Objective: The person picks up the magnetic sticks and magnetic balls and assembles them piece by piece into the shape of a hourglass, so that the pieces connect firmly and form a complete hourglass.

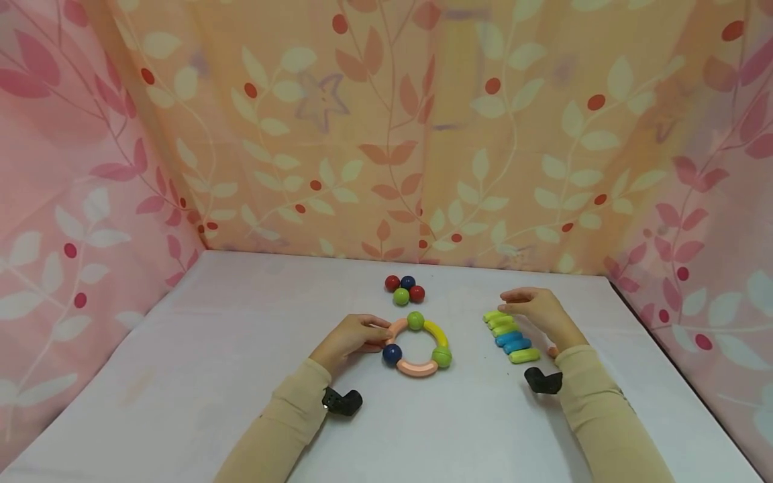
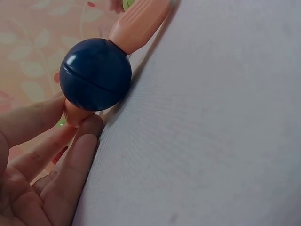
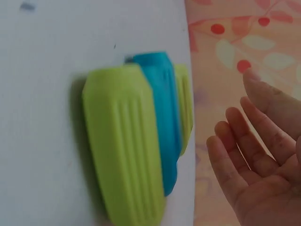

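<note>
A ring toy lies flat on the table, made of curved rods joined by balls. It has a dark blue ball, two green balls, a yellow rod and two salmon rods. My left hand pinches the upper-left salmon rod between thumb and fingers, close to the blue ball, as the left wrist view also shows. Over a row of lime green rods and blue rods hovers my right hand, its fingers loosely bent with nothing in them.
Behind the ring, several loose balls sit clustered: red balls, a dark blue ball and a green ball. The white table meets floral cloth walls at the back and both sides.
</note>
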The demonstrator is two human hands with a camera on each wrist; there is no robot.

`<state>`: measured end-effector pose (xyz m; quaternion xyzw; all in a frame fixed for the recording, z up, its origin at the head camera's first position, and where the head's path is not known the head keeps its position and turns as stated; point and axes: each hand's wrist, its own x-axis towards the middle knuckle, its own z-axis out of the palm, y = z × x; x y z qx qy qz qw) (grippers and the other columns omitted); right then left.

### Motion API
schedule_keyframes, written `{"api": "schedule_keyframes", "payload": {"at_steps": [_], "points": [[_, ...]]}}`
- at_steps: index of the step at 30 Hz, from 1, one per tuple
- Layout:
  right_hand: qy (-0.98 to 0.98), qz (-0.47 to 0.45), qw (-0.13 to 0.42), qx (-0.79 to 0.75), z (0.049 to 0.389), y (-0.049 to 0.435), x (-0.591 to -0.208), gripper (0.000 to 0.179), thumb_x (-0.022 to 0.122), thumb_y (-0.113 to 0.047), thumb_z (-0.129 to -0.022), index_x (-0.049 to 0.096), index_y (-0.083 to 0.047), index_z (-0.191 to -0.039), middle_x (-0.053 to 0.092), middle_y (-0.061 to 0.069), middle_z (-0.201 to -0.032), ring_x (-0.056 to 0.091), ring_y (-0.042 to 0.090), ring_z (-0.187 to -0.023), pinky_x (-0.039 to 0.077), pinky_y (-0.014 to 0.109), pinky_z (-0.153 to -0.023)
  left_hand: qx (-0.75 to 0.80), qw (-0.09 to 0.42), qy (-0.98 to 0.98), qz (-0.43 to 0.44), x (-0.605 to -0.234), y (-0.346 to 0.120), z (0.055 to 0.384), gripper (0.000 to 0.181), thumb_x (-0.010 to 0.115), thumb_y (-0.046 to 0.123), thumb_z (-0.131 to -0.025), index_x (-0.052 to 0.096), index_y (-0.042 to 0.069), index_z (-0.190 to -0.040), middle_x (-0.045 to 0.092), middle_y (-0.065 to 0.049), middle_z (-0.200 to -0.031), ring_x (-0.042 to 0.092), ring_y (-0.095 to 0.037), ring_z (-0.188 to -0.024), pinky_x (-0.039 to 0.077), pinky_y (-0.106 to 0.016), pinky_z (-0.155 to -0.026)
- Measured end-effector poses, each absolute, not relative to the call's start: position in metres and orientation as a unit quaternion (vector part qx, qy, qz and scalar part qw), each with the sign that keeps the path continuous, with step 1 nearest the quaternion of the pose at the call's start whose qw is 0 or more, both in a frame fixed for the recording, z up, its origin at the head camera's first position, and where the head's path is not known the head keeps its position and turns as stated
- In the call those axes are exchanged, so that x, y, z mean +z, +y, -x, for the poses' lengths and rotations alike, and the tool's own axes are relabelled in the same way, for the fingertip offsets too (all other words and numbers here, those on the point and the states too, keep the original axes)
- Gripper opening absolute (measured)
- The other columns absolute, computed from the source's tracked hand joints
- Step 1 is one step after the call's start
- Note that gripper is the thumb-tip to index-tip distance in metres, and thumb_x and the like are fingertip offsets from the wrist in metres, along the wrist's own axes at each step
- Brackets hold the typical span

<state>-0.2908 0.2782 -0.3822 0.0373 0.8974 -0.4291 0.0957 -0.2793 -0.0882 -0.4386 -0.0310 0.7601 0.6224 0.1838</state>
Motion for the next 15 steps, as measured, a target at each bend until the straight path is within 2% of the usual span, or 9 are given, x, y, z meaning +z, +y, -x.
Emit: {"api": "schedule_keyframes", "payload": {"at_steps": [9,15], "points": [[0.897,-0.040,0.128,-0.421,0.302,0.285,-0.393,0.060,0.065,-0.045,-0.094,0.055,-0.008,-0.140,0.051,0.019,-0.147,0.042,0.039,-0.135,0.029,0.064,-0.114,0.615,0.178,0.767,0.034,-0.440,-0.089,0.280,0.027,0.076,0.016,-0.087,0.074,0.006,-0.112,0.073,-0.006,-0.092,0.066,-0.010,-0.077,0.058,-0.021,-0.071],[0.886,-0.045,0.144,-0.437,0.309,0.283,-0.398,0.050,0.066,-0.031,-0.096,0.057,-0.003,-0.136,0.055,0.021,-0.143,0.049,0.036,-0.130,0.036,0.053,-0.116,0.620,0.181,0.763,0.028,-0.437,-0.089,0.278,0.028,0.076,0.016,-0.087,0.073,0.006,-0.112,0.073,-0.004,-0.091,0.066,-0.010,-0.078,0.059,-0.023,-0.073]]}}
